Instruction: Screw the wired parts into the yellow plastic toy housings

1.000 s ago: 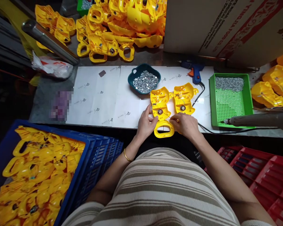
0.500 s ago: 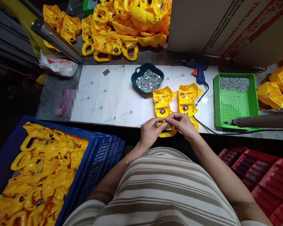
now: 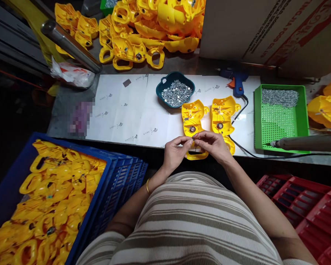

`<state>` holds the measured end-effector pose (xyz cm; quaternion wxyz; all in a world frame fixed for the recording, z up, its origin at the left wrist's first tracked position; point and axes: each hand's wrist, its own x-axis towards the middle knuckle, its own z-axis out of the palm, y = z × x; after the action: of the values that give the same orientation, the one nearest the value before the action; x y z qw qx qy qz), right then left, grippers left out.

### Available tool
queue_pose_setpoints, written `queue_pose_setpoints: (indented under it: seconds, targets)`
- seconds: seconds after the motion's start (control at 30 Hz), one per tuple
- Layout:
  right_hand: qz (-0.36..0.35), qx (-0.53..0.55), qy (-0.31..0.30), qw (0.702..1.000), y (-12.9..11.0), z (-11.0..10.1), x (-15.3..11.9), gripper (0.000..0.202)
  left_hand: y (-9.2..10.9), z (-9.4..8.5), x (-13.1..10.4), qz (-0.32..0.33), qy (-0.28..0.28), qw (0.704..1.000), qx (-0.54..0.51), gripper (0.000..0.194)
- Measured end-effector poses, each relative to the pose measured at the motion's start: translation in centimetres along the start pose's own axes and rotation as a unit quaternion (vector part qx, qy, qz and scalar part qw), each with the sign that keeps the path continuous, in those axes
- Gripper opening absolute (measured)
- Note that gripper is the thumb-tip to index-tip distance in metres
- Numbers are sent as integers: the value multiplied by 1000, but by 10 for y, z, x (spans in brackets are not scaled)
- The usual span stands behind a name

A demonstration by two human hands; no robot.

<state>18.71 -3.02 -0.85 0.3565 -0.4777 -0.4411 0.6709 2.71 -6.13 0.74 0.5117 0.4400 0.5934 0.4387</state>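
Two yellow plastic shells lie side by side, hollow side up, with thin wires and a round metal part inside each. Over the lower end of the left shell, my left hand and my right hand meet at the fingertips. Both hands are closed in a pinch on something small and dark, too tiny to name. The handle loop of that shell shows beneath the fingers. Just right of it lies the second yellow shell, its lower part partly behind my right hand.
Behind the shells sits a dark teal bowl of small metal pieces. A blue glue gun and a green basket with screws are to the right. Blue crate at left holds yellow shells; more shells are piled behind. Red crates stand lower right.
The whole view has shifted slightly, so the bench things appear a little further right. My hands stay pinched together over the left shell, with the fingers slightly rearranged.
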Motion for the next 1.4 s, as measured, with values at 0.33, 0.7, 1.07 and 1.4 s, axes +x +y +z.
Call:
queue_pose_setpoints:
  seconds: [0.33, 0.7, 1.07, 1.4]
  targets:
    - [-51, -22, 16, 998, -2, -9, 2, 24, -13, -9, 5, 14, -20, 997, 72, 27]
    - [-142, -391, 35, 909, 3, -18, 8, 12, -44, -10, -9, 123, 23, 871, 474, 33]
    - [-156, -461, 33, 873, 18, -12, 15, 17, -50, -10, -6, 151, 14, 865, 479, 20]
    - [-87, -709, -71, 696, -2, 0, 6, 33, -51, -8, -4, 162, 23, 873, 459, 12]
